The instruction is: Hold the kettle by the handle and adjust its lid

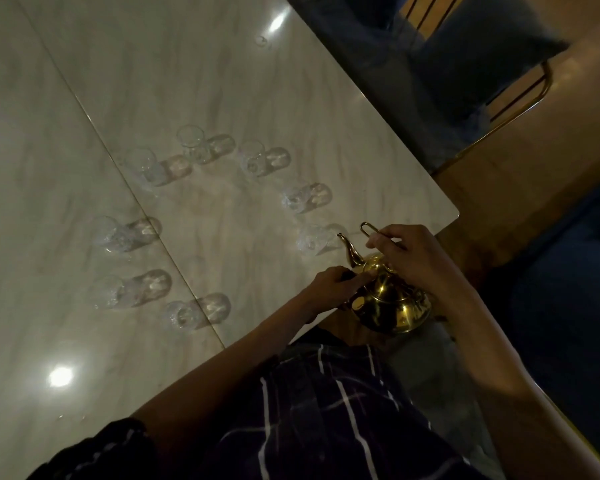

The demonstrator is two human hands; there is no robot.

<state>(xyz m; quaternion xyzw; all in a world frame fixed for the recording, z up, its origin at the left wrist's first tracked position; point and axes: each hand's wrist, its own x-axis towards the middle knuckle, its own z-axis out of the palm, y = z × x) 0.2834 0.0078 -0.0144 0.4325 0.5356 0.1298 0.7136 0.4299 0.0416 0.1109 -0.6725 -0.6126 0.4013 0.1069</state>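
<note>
Checked fabric on the person's lap fills the near edge of the view, with both forearms reaching forward over it. Beyond lies the marble table, polished and reflective, carrying eight clear glasses set in a loose ring.

Brass teapot sits at the near table edge, partly overhanging toward the lap; whether it rests on the table or is carried cannot be told. Its body is rigid, polished metal, likely slippery and moderately heavy if filled. Recommended hold: the wire handle, with a second contact at the lid.

Right hand has its fingers curled around the wire handle above the pot. Left hand presses a finger against the lid area near the spout, its other fingers curled.

Nearest glass stands just beyond the spout tip; thin, fragile, easily tipped.
</note>
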